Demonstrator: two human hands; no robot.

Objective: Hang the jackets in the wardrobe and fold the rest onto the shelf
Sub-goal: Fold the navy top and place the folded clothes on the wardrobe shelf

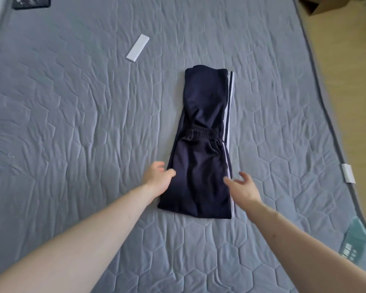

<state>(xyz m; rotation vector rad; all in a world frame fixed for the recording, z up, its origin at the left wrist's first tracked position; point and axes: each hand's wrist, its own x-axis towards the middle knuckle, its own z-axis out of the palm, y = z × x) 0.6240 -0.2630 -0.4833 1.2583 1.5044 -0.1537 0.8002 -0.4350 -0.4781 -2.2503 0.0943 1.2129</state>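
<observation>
Head view, looking down on a bed with a grey quilted mattress cover (72,123) stitched in a hexagon pattern. At the centre of the frame lies a pair of dark navy track trousers with white side stripes (201,149), already folded lengthwise into a narrow strip and doubled over, so that the elastic waistband shows across its middle. Your left hand (159,176) rests at the lower left edge of the trousers with fingers relaxed and spread, the thumb touching the cloth; it grasps nothing. Your right hand (241,187) is at the lower right edge, by the white stripe, fingers loosely apart and likewise released; whether it touches the fabric or hovers just over it cannot be told. A flat white rectangular bar (137,48) lies in the upper left of the frame, well apart from the trousers; a dark object (31,2) sits at the top left corner, cut by the frame edge; a small white tag (348,173) is fixed at the mattress border on the right, and a brown cardboard box (317,4) stands on the floor at the upper right. As a judgement of progress: this garment is partly folded and probably needs one more fold before it goes to the shelf. Neither wardrobe, shelf nor any jacket is in view, so how much of the rest is done cannot be told.
</observation>
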